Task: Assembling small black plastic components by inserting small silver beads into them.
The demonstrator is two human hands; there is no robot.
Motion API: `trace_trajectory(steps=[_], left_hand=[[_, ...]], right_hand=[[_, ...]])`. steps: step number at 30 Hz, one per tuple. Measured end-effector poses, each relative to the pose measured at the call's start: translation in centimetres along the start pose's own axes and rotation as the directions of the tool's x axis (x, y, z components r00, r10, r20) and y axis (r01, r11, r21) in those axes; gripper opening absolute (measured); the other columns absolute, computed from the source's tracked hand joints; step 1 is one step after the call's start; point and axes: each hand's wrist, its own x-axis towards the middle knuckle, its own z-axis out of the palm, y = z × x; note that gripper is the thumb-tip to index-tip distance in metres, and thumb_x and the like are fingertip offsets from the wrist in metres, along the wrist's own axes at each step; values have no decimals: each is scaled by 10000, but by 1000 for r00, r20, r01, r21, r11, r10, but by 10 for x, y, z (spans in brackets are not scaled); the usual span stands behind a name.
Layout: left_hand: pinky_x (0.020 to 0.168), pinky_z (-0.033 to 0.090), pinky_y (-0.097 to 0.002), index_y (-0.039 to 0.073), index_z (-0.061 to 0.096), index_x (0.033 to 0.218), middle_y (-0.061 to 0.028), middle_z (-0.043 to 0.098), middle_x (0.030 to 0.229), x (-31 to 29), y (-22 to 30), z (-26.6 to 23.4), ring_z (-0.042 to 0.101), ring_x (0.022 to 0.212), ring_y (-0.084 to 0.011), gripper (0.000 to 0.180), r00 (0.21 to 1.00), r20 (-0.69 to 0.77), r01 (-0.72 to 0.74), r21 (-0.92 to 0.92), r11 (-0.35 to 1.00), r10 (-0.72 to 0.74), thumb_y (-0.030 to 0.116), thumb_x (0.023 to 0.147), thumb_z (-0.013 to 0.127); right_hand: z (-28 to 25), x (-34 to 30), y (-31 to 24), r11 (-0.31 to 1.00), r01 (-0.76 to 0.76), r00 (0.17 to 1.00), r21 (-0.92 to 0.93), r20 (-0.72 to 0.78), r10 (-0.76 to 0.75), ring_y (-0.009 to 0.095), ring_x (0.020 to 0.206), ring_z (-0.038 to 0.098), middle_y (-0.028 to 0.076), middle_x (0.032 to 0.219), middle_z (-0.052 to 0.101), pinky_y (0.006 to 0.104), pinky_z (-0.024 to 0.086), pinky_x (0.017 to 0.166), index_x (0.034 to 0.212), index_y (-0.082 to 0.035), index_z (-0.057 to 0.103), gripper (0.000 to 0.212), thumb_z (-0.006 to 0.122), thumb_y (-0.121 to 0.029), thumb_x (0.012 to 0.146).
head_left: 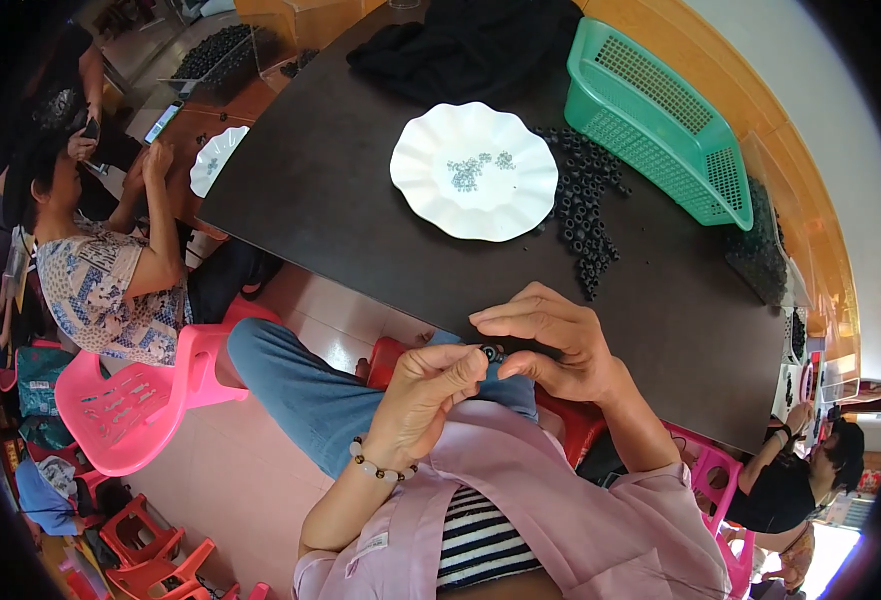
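My left hand (430, 390) pinches a small black ring-shaped part (493, 354) between thumb and fingertips, just off the table's near edge. Close on its right side is my right hand (560, 345), its fingers stretched and curved, thumb apart from them. The right thumb tip comes near the ring part; whether it touches cannot be made out. Beyond the hands, a white scalloped plate (425, 205) bears a scatter of tiny clear pieces (467, 174). A loose spread of similar black ring parts (588, 215) lies to the plate's right on the dark table (360, 230).
A green mesh basket (650, 140) stands at the far right, with a clear bin of black parts (757, 245) beside it. Black cloth (460, 45) lies at the back. At left, a person (110, 270) sits on a pink chair (140, 410) near another white plate (212, 165).
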Motion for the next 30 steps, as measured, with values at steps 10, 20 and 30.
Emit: trace_trajectory(steps=[10, 20, 30], left_hand=[[664, 476, -221, 23, 699, 879, -23, 652, 794, -1, -5, 5, 563, 683, -89, 158, 991, 47, 126, -100, 987, -122, 180, 899, 694], [669, 489, -239, 48, 691, 862, -5, 630, 756, -1, 0, 13, 569, 670, -83, 175, 993, -37, 97, -226, 969, -108, 215, 912, 677], [668, 497, -246, 49, 681, 930, 3, 628, 759, 1, -1, 14, 552, 667, -79, 151, 994, -99, 40, -118, 992, -52, 198, 924, 655]], right_hand=[[-6, -1, 5, 985, 132, 979, -111, 169, -112, 228, 762, 592, 43, 974, 705, 336, 449, 712, 998, -53, 696, 277, 727, -253, 807], [4, 0, 9, 981, 107, 988, -164, 126, -87, 233, 800, 606, 46, 997, 694, 345, 459, 726, 1055, -58, 663, 332, 703, -302, 834], [10, -4, 6, 995, -75, 997, -72, 17, 77, 237, 816, 620, 78, 958, 678, 349, 490, 764, 1015, -46, 654, 291, 781, -127, 766]])
